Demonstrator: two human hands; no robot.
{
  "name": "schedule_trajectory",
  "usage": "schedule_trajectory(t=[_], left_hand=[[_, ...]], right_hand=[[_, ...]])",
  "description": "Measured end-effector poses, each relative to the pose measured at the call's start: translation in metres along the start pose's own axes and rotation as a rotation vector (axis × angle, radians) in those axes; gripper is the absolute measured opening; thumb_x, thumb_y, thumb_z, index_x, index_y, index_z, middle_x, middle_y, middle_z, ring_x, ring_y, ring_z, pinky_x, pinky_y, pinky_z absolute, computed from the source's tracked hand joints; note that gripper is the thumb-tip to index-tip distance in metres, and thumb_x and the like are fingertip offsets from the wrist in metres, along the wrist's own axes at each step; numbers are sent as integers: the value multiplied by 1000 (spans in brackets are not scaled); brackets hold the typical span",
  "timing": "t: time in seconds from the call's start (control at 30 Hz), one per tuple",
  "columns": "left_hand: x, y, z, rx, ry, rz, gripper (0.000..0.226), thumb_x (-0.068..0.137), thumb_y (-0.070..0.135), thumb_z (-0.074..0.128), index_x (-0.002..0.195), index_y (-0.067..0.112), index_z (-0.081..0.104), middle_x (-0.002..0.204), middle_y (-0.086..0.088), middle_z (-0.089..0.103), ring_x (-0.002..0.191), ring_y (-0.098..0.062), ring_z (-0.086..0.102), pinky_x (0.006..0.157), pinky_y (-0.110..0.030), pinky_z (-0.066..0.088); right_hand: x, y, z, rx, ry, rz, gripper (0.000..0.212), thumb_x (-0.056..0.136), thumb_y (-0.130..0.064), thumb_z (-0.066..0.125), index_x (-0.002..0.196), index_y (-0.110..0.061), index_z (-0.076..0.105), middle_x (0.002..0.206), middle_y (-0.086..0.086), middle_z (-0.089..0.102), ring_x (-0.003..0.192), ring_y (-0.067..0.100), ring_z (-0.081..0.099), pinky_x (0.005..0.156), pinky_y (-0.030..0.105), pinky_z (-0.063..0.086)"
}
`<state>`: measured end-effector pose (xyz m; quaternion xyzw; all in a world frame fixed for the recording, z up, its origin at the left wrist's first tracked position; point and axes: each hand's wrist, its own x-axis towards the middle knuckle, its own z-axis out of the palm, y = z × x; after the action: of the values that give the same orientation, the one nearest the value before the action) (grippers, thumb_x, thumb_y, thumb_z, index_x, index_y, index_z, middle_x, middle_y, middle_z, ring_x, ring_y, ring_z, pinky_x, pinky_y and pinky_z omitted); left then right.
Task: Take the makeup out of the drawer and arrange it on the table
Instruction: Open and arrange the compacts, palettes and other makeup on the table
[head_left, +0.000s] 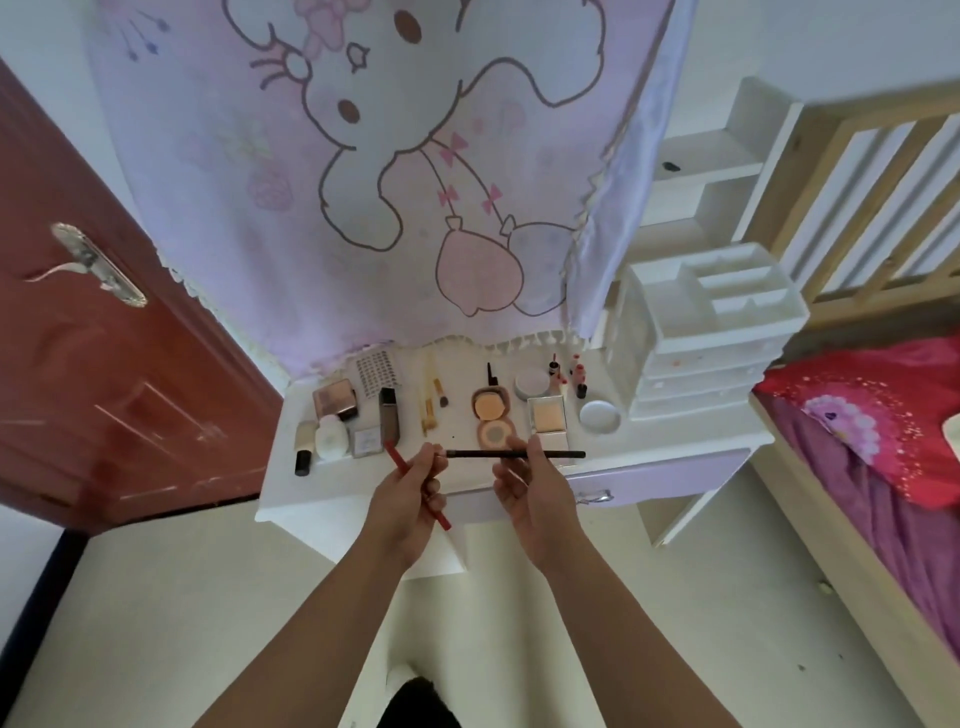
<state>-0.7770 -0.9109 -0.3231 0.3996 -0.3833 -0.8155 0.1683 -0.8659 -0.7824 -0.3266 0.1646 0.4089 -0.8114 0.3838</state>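
Left fingers (423, 465) pinch red pencil (395, 457); right fingers (527, 452) pinch black pencil (514, 454).

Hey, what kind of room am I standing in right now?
Most likely a bedroom: a bed with red bedding stands on the right, next to a white dressing table laid out with makeup, and a red door is on the left.

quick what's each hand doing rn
Left hand: closed on the red pencil.
Right hand: closed on the black pencil.
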Motion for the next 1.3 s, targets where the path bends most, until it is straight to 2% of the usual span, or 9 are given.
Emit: schedule_trajectory(t=[0.13,0.3,0.43,0.63,0.77,0.87,1.07,1.17,1.3], left_hand=[[40,9,-11,-40,58,-46,16,94,21,65,99,6,66,77,-2,63,52,-5,42,42,-17,35],[110,39,-21,-108,22,-92,12,94,20,64,102,10,63,78,-1,66,47,-3,45,39,-17,33],[161,82,-23,-97,-39,-94,11,98,16,57,93,8,62,71,0,62,44,-3,45,39,-17,33],[223,121,-31,40,-50,-127,13,90,11,69,81,4,65,70,-7,63,44,-5,41,39,-17,33],[259,125,-38,112,35,-215,17,86,14,74,78,6,63,72,-9,64,36,-5,37,35,-17,32],[281,129,-43,142,89,-283,19,86,20,75,81,9,60,69,-5,64,33,-3,33,36,-16,31],[305,124,-32,260,39,-242,21,83,24,78,77,11,63,68,-1,60,45,-7,37,39,-19,34],[309,110,-23,366,33,-233,18,87,21,75,87,6,67,72,-4,57,48,-9,39,44,-22,36],[311,83,-9,498,45,-266,21,85,16,77,98,1,71,80,-10,65,43,-10,43,43,-22,39]], right_hand=[[19,6,14,26,95,26,33,101,-43,53,98,-14,69,59,-4,42,52,10,39,48,21,32],[52,-2,40,-92,90,30,14,96,-18,61,98,-9,71,63,-2,60,50,6,44,39,14,26],[79,0,67,-288,24,155,23,93,-17,61,113,-10,72,75,0,65,52,5,48,39,14,26],[121,28,105,-746,26,74,42,104,-43,46,103,-13,76,58,-5,27,51,10,20,46,22,16],[139,44,112,-1099,156,-304,33,100,-40,58,90,-18,80,48,-12,38,48,7,36,50,21,30],[147,44,105,-1264,227,-432,24,98,-38,61,91,-24,79,56,-9,52,55,6,47,55,19,36],[165,27,95,-968,352,-281,20,97,-39,60,89,-26,73,69,-14,60,65,8,55,65,24,42],[182,14,85,-1075,322,-251,21,95,-39,65,93,-21,77,85,-3,67,81,15,63,76,31,48],[206,0,66,-1176,320,-191,13,91,-40,68,93,-30,77,84,-1,72,82,16,66,81,34,51]])
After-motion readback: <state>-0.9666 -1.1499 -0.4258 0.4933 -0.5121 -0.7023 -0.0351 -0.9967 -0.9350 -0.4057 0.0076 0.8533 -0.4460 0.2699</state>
